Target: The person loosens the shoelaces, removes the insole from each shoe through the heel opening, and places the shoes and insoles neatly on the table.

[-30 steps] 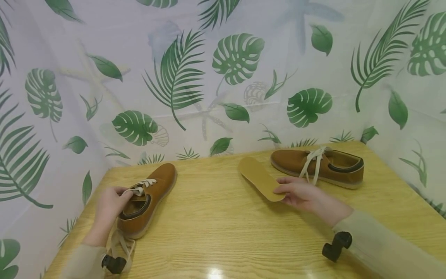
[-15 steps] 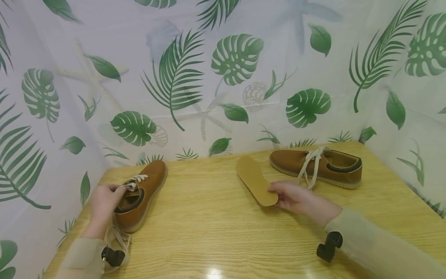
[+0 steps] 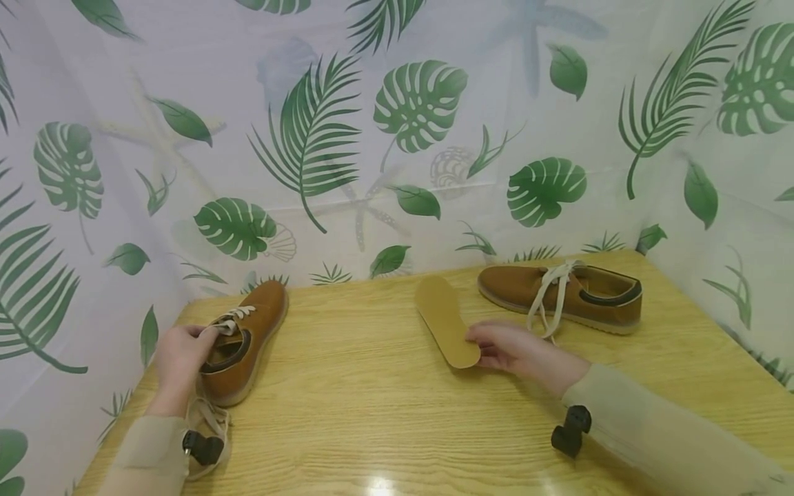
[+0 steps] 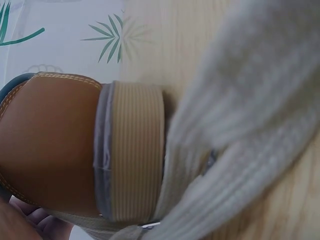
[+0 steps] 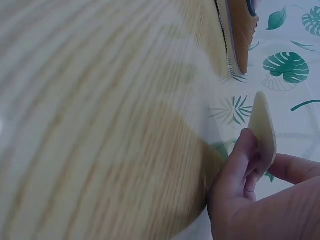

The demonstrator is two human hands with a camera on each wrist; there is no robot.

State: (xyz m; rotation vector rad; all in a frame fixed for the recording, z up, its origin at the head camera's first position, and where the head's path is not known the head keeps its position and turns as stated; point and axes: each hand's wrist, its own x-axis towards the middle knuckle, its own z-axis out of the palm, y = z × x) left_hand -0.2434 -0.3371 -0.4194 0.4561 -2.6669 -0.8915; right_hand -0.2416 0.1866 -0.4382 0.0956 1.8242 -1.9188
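The hands are well apart: the left hand pinches a shoe at the front of its opening, just by the laces, while the right hand grips an insole by the side edge near its heel end, over the table between that shoe and the other shoe. The insole looks light, thin and slightly bendy, so a pinch there should steer it, though the toe may droop; the shoe seems heavier, softer at the opening, firmest to hold round its heel.
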